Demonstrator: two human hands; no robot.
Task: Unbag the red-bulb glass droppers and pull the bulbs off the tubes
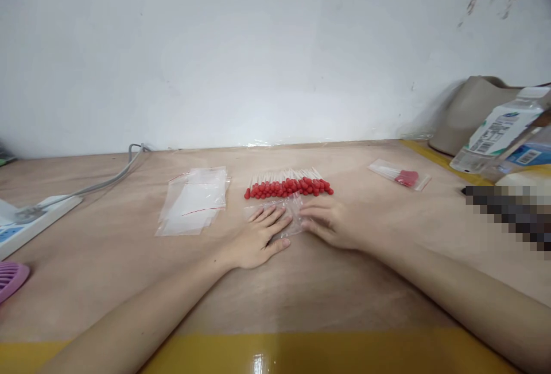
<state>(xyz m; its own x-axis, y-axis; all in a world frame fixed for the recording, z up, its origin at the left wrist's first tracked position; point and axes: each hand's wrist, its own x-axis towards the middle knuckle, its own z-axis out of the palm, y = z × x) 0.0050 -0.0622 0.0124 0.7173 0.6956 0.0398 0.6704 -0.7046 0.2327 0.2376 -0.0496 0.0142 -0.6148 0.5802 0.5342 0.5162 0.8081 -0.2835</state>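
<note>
My left hand [262,239] lies flat with fingers spread, pressing a clear plastic zip bag [295,228] onto the table. At the bag's right end is my right hand [329,222]; its fingers and thumb are drawn together on the bag's edge. Inside the bag I see no sticks. Just beyond both hands lies a pile of red-headed wooden sticks [288,186], like large matches, heads toward me. A loose stack of flat clear zip bags [196,199] rests left of the pile. To the right sits another zip bag [400,175] with red-headed sticks inside.
A power strip [43,219] with a grey cable [116,177] and a pink slatted object [12,279] are at left. At right stand a tilted plastic bottle [499,130], a beige container [460,113] and a pixelated dark object [508,213]. A white wall [258,64] bounds the table's back.
</note>
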